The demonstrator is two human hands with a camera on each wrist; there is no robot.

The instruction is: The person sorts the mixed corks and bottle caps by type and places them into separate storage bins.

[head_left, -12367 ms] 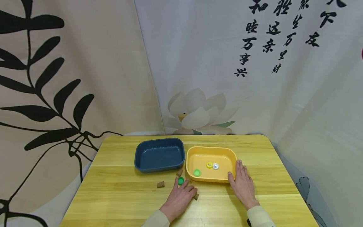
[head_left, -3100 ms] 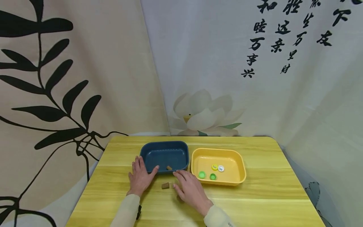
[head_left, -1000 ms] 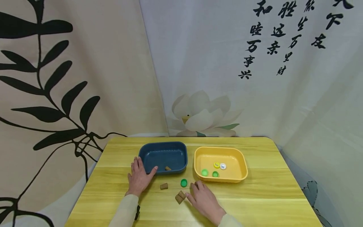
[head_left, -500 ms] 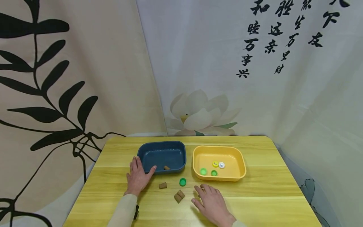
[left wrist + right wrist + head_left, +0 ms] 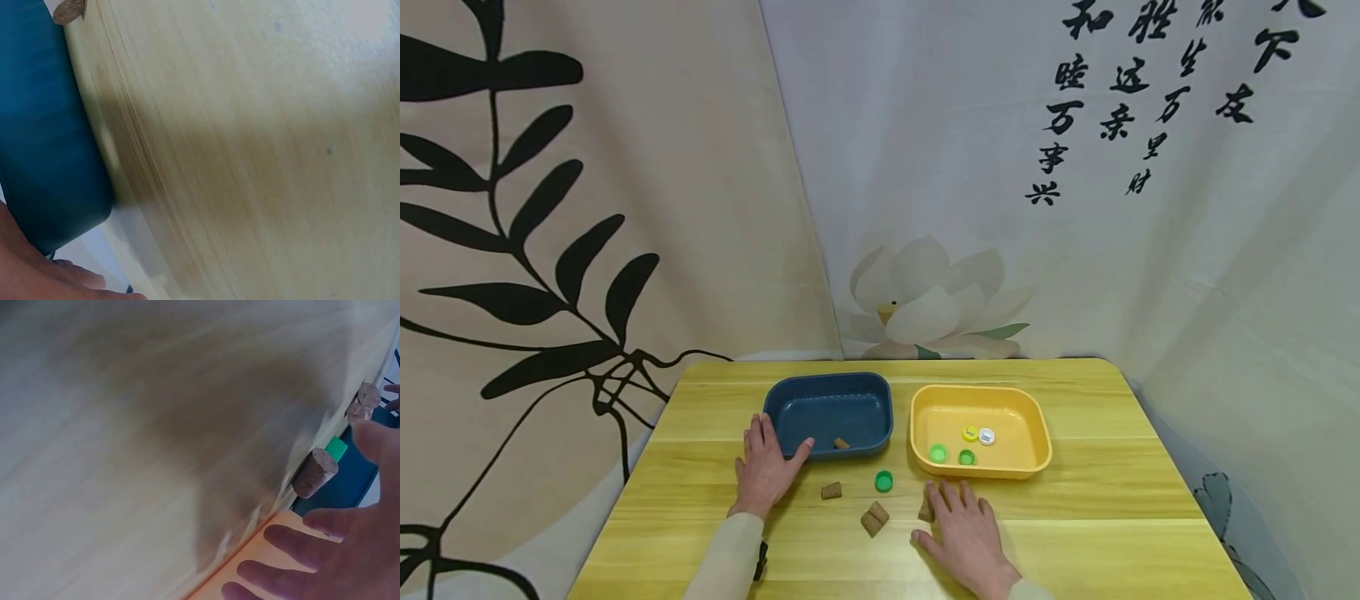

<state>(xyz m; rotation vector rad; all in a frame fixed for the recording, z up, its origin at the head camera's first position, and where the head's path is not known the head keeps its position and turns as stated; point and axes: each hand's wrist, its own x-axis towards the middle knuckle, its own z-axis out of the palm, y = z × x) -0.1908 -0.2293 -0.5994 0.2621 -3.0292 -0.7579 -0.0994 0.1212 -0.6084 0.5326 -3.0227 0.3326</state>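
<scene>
My left hand (image 5: 765, 471) rests at the near left corner of the blue tray (image 5: 827, 383), thumb spread along its front side. A cork (image 5: 841, 443) lies in that tray. My right hand (image 5: 967, 537) is over the table with fingers spread, and a cork (image 5: 927, 510) stands beside its index fingertip. The right wrist view shows that cork (image 5: 315, 474) apart from the fingers. Between the hands lie a pair of corks (image 5: 874, 518), a single cork (image 5: 831, 491) and a green bottle cap (image 5: 883, 481).
Right of the blue tray stands a yellow tray (image 5: 977, 393). In it lie a yellow cap (image 5: 970, 433), a white cap (image 5: 987, 437), a light green cap (image 5: 937, 453) and a darker green cap (image 5: 967, 457). A patterned cloth (image 5: 1075, 275) hangs behind the wooden table (image 5: 1097, 492).
Since the earliest frame, a cork has come into the blue tray and a darker green cap into the yellow one. Just now a cork has come into view beside my right index finger; my left hand stays put.
</scene>
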